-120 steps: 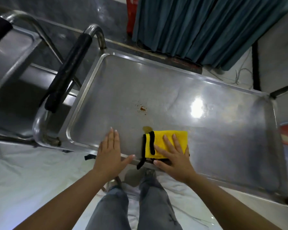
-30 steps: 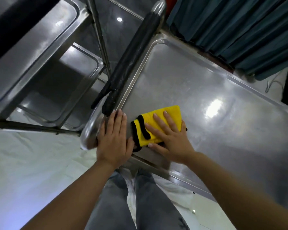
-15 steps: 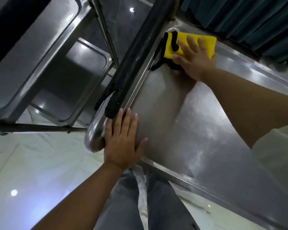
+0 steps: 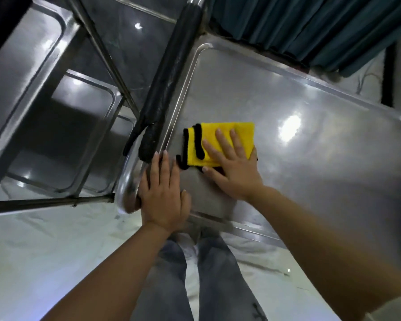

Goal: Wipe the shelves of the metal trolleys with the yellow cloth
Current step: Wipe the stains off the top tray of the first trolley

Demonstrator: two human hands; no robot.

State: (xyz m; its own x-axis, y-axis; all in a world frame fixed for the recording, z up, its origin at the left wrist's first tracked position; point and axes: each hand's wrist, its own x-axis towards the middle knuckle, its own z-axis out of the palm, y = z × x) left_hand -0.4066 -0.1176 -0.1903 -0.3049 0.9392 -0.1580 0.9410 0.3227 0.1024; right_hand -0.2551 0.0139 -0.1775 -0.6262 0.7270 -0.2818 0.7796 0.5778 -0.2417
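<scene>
From the head camera, the right hand (image 4: 235,171) lay flat on the folded yellow cloth (image 4: 220,142), its fingers (image 4: 221,140) straight and spread, pressing the cloth down on the top shelf (image 4: 299,158) of the near metal trolley (image 4: 333,93). Nothing was curled round the cloth; the palm and fingers only bore on it. The cloth's black-edged end stuck out past the thumb side of those fingers, toward the left hand (image 4: 163,196).

The left hand rested palm down on the shelf's near corner, fingers straight and close together, holding nothing. Its fingertips reached the rounded steel rail (image 4: 125,188) and came just beside the lower end of the black handle grip (image 4: 169,84), which ran up and away from them along the shelf's short edge. The two hands were near each other but apart.

Beyond the left fingers stood a second trolley (image 4: 16,89), with a lower shelf (image 4: 63,144) visible beneath its frame. A dark teal curtain (image 4: 310,26) hung past the far edge of the shelf, well beyond the right fingers. Below both forearms were the person's grey jeans (image 4: 195,279) and a pale floor (image 4: 44,251).
</scene>
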